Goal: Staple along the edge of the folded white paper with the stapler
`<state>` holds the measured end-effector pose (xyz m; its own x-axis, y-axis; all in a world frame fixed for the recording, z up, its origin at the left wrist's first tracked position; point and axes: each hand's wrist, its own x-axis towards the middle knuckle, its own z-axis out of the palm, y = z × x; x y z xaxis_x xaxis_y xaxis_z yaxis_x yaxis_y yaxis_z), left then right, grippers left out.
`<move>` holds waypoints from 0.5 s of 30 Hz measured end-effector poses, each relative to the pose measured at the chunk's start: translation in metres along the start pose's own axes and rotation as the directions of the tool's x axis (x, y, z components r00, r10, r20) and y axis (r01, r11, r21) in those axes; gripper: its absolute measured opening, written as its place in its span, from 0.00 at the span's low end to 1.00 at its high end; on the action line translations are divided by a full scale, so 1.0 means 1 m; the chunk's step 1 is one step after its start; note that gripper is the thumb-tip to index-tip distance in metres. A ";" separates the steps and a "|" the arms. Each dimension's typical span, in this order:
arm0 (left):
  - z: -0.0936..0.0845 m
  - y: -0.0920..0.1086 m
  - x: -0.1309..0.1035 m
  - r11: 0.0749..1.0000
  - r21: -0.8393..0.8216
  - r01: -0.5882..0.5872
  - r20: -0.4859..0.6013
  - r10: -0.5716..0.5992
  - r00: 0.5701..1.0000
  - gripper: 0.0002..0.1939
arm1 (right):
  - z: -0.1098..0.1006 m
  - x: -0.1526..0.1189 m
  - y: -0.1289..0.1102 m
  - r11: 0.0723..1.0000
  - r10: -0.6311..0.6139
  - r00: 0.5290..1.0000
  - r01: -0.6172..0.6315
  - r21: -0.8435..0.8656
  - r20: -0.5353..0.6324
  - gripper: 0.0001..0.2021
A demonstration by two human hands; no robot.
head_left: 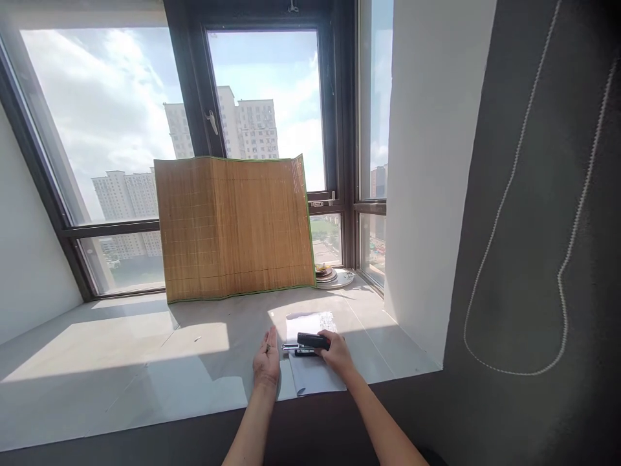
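Observation:
My right hand [336,353] is closed around the back end of a black stapler [310,340]. A silver metal part sticks out from the stapler's left end. Beneath it lie white paper sheets [315,375], the far one bearing dark writing. Just left of the stapler, my left hand [266,362] is turned palm up with its fingers stretched out. A small dark bit [267,348] rests on that hand; it is too small to name. The left fingertips are apart from the stapler.
A bamboo mat [237,226] with green edging leans against the window at the back of the sill [194,382]. Several stacked round items [334,278] stand beside its right edge. A white wall [422,181] bounds the right side, and a beaded cord [495,226] hangs beyond.

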<state>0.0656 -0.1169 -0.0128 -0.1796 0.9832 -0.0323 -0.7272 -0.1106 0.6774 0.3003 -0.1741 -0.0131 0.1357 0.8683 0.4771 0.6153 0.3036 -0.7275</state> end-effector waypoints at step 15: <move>0.028 0.004 -0.029 0.997 0.001 0.081 0.445 -0.073 0.892 0.21 | 0.031 0.015 -0.105 0.870 -0.492 0.867 0.493 0.008 0.083 0.06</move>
<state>0.0862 -0.1415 0.0110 0.1875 0.9501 0.2492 -0.7388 -0.0308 0.6733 0.2133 -0.1806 0.0554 -0.2495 0.6354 0.7308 0.5960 0.6955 -0.4013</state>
